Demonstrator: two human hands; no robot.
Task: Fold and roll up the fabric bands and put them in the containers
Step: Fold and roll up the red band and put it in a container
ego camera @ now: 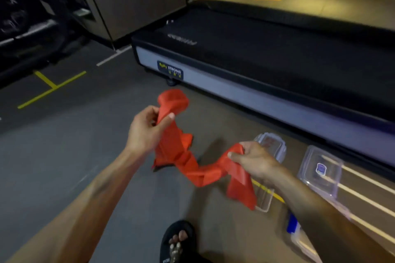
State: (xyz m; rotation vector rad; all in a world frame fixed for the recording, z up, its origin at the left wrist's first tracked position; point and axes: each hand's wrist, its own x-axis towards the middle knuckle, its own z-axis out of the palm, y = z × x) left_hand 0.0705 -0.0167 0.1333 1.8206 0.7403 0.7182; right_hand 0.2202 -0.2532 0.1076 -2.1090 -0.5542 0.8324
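Note:
A long red fabric band (188,164) hangs crumpled and twisted between my two hands above the grey floor. My left hand (147,130) pinches it near one end, and a loose loop of the band stands up above that hand. My right hand (254,159) grips the band lower and to the right, with a short tail drooping below it. A clear plastic container (271,145) stands on the floor just behind my right hand, partly hidden by it. A clear lid with a blue label (320,171) lies to its right.
A black treadmill deck (267,53) with a grey side runs across the back and right. Another clear container (265,198) sits under the band's tail, and one with a blue clip (292,223) by my right forearm. My sandalled foot (177,241) is at the bottom.

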